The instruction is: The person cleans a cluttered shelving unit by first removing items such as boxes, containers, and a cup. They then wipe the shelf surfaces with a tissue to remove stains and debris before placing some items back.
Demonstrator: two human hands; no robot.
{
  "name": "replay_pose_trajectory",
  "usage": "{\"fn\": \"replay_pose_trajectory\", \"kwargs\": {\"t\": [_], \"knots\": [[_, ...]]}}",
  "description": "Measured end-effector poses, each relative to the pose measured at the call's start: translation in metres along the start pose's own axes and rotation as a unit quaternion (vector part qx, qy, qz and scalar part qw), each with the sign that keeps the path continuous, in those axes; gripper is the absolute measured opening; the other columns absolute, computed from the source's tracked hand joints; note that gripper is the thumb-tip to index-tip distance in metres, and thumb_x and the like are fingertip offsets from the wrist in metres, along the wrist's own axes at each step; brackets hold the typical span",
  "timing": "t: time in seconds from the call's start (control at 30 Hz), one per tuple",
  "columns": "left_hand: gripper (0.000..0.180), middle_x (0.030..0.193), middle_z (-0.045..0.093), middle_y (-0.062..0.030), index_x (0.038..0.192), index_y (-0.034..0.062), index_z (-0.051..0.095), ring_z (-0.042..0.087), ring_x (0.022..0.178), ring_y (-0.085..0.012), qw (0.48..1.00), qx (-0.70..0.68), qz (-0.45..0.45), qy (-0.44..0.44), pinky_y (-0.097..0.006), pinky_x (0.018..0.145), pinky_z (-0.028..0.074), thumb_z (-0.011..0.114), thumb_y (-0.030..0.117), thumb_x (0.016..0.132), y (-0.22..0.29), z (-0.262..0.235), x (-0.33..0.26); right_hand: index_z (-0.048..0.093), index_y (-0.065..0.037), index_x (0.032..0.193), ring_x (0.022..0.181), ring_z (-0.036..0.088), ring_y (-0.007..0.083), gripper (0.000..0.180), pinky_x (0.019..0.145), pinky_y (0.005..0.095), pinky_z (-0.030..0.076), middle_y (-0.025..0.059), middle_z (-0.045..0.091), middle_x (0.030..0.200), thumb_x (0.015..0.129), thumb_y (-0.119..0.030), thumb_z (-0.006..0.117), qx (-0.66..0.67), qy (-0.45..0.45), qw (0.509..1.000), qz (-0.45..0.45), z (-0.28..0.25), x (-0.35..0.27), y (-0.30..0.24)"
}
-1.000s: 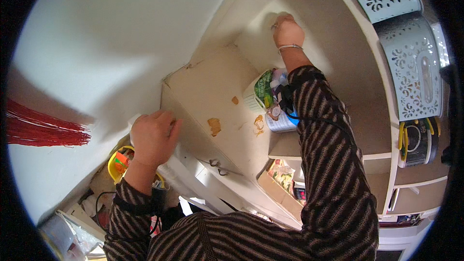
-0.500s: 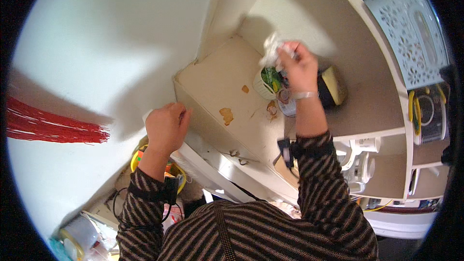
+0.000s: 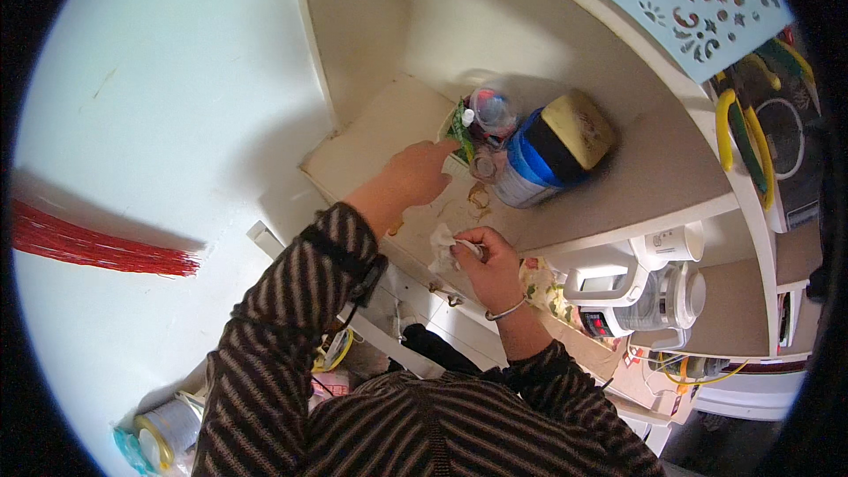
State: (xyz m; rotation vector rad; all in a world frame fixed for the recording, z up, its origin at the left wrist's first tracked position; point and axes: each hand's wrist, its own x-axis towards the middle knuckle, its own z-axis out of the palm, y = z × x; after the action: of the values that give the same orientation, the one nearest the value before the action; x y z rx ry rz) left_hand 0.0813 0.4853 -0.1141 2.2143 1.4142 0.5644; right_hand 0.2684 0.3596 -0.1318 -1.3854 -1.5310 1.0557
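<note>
My left hand (image 3: 409,178) reaches over the shelf, its fingers closed at the near side of a small pale basket (image 3: 450,131). The hand hides much of that basket; a green packet (image 3: 459,129) shows inside it. My right hand (image 3: 491,267) pinches a crumpled white tissue (image 3: 442,250) above the shelf's front edge. Brown stains (image 3: 478,200) mark the shelf surface (image 3: 353,137) between the two hands. Right beside the basket are a clear plastic container (image 3: 493,109), a small glass jar (image 3: 483,163) and a blue tub with a dark band and yellowish lid (image 3: 552,152).
A white jug-like appliance (image 3: 658,291) stands in the lower compartment. Yellow-handled tools (image 3: 746,137) and a pale blue cut-out basket (image 3: 680,9) are at right. Red strands (image 3: 102,234) hang along the left wall. A yellow-rimmed bin (image 3: 336,353) sits below.
My left hand has moved from the shelf's left edge across to the small basket. My right hand has drawn back toward me with the tissue. The view has shifted.
</note>
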Motion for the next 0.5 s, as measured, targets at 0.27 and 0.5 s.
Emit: {"fn": "replay_pose_trajectory", "kwargs": {"t": [0.27, 0.5], "knots": [[0.047, 0.108, 0.067, -0.0192, 0.119, 0.0069, 0.055, 0.062, 0.106, -0.0394, 0.989, 0.043, -0.136, -0.05, -0.046, 0.089, 0.051, 0.075, 0.027, 0.081, 0.001, 0.028, 0.013, 0.069, -0.004, 0.095, 0.072, 0.061, 0.0118, 0.016, 0.065, 0.0264, 0.049, 0.0065, 0.068, 0.087, 0.083, -0.014, 0.073, 0.005, 0.036, 0.999, 0.038, -0.022, -0.012, 0.016], [0.045, 0.099, 0.069, -0.0182, 0.101, 0.0025, 0.063, 0.065, 0.096, -0.0374, 0.989, 0.04, -0.14, -0.02, -0.044, 0.08, 0.052, 0.081, 0.03, 0.071, -0.044, -0.009, -0.044, 0.068, -0.003, 0.098, 0.072, 0.058, 0.0083, 0.015, 0.065, 0.0246, 0.048, 0.0022, 0.066, 0.085, 0.087, -0.013, 0.071, -0.007, 0.026, 0.999, 0.019, -0.019, -0.013, 0.021]]}}
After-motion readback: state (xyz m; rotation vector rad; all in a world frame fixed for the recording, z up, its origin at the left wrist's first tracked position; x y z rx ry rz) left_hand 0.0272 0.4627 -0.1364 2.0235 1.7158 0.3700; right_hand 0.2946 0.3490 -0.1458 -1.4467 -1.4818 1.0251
